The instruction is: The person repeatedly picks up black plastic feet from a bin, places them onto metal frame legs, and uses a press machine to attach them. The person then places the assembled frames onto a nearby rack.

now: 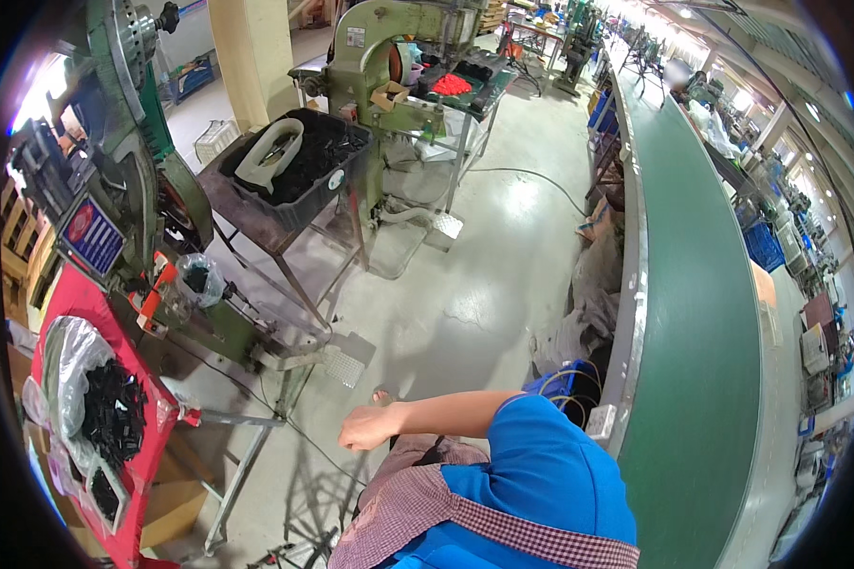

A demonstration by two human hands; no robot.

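Note:
My right hand (365,429) hangs in front of my body over the grey floor (465,313), with its fingers curled in and nothing showing from it. The bare forearm comes out of a blue sleeve and crosses above my checked apron (417,512). It touches none of the benches or machines. Just past the wrist a small skin-coloured shape shows; I cannot tell what it is. My left hand is not in view. The nearest equipment is a metal foot pedal (345,366) on the floor, at the base of a green press machine (213,327).
On the left, a red-covered table (147,484) holds black parts in plastic. A black crate (327,185) of dark parts stands on a metal table; beyond are another green press (351,71) and red pieces (452,85). A long green conveyor belt (697,332) runs along the right.

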